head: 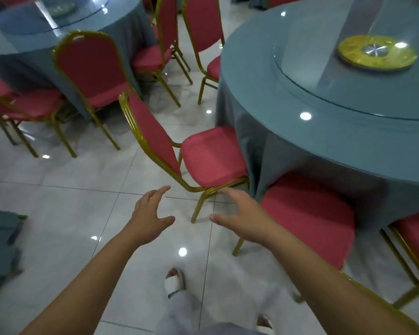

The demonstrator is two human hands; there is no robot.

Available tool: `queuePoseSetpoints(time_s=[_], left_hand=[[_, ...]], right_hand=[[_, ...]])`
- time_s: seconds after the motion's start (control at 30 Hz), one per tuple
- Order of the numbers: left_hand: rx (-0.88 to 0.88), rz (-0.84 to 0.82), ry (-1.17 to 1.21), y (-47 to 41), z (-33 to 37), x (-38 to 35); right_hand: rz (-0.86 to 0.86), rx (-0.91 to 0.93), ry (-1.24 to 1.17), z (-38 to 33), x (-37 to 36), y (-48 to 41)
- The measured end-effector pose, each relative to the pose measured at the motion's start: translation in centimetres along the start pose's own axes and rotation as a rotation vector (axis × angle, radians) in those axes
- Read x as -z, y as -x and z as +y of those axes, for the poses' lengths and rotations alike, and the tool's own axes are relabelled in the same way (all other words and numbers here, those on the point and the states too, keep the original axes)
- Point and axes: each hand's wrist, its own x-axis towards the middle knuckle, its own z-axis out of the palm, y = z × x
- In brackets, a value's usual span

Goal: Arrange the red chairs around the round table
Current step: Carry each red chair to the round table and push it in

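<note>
Round table [288,97], right of the room: grey-blue cloth to the floor, glass turntable on top with a yellow disc [377,53] at its centre.

Second clothed table [22,47], far left, several red chairs drawn up to it.

Red chair, gold frame [211,155]: seat tucked against the round table's cloth, back toward the aisle.

Nearer red chair [310,218]: seat partly under the same table, partly hidden by the right forearm.

Further red chair [203,27] standing behind the table's far edge.

Left hand [148,213]: spread open, empty, held over bare tile.

Right hand [242,213]: fingers splayed, empty, just short of the gold-framed chair's rear leg.

White sandal [174,282] on the tile below.
</note>
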Motion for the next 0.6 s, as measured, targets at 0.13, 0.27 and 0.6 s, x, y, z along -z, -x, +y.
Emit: queuePoseSetpoints(time_s=[0.13,0.27,0.6], left_hand=[[-0.042,0.049,0.036,-3.6,-4.1,5.0],[-0.104,0.054,0.047,-6.8,-8.1,10.2],[-0.201,0.039,0.089,-18.3,-13.5,19.0]], right_hand=[[0.038,-0.016,-0.003,-4.5,-3.0,-4.8],[0.087,-0.076,-0.066,-8.7,-6.3,-8.8],[0.149,-0.183,-0.132,-14.1,-12.0,-18.0]])
